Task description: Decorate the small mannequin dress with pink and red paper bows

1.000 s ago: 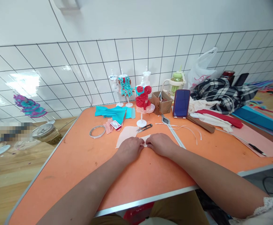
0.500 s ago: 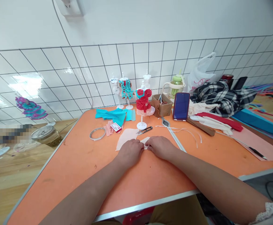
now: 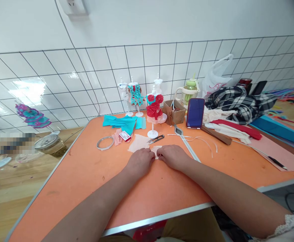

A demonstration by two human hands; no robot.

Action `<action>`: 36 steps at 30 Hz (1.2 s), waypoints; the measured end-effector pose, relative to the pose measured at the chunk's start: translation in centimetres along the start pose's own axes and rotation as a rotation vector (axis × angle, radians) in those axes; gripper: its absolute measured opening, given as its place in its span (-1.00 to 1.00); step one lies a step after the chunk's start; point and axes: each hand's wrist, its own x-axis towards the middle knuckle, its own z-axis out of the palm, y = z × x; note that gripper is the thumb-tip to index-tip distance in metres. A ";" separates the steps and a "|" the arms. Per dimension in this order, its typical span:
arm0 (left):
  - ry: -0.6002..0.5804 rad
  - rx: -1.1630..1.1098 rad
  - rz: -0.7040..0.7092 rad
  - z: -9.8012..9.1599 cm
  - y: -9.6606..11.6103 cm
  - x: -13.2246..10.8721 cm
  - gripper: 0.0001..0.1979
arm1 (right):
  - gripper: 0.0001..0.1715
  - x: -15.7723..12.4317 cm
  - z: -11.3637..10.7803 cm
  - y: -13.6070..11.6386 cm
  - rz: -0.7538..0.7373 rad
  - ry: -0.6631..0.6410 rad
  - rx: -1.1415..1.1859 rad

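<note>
My left hand point(image 3: 142, 162) and my right hand point(image 3: 174, 158) rest close together on the orange table, fingers bent. Both pinch a small piece of pale pink crepe paper point(image 3: 157, 152), partly hidden by the fingers. Just beyond my left hand, a larger pale pink sheet point(image 3: 138, 143) lies flat. Thread snips point(image 3: 156, 139) lie beyond my hands, blades pointing left toward that sheet. Behind them a small white dress form point(image 3: 152, 133) stands upright, wearing a red, blue and pink paper dress point(image 3: 155, 111).
Left of the sheet are a tape roll point(image 3: 105, 143), blue crepe paper point(image 3: 123, 123) and a red-and-white packet point(image 3: 125, 135). Tweezers point(image 3: 178, 130), a leaning phone point(image 3: 195, 113), a cardboard box point(image 3: 174, 114) and a bottle point(image 3: 189, 91) stand or lie to the right. Table edge point(image 3: 159, 219) runs nearest me.
The larger pale sheet's lower left corner has drawn in, away from its earlier place beside my left hand. Both hands stay nearly where they were, still pinching the small piece.
</note>
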 end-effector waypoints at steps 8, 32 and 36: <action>-0.035 -0.073 -0.028 -0.1 -0.1 0.1 -0.70 | -0.73 -0.2 -0.5 -0.3 -0.005 -0.008 -0.011; -0.044 -0.074 -0.036 -0.3 -0.1 0.1 -0.73 | -0.77 0.1 -0.3 0.0 0.046 -0.021 0.068; -0.027 -0.099 -0.047 -0.3 -0.1 0.1 -0.74 | -0.75 0.1 -0.3 -0.1 0.041 -0.037 0.061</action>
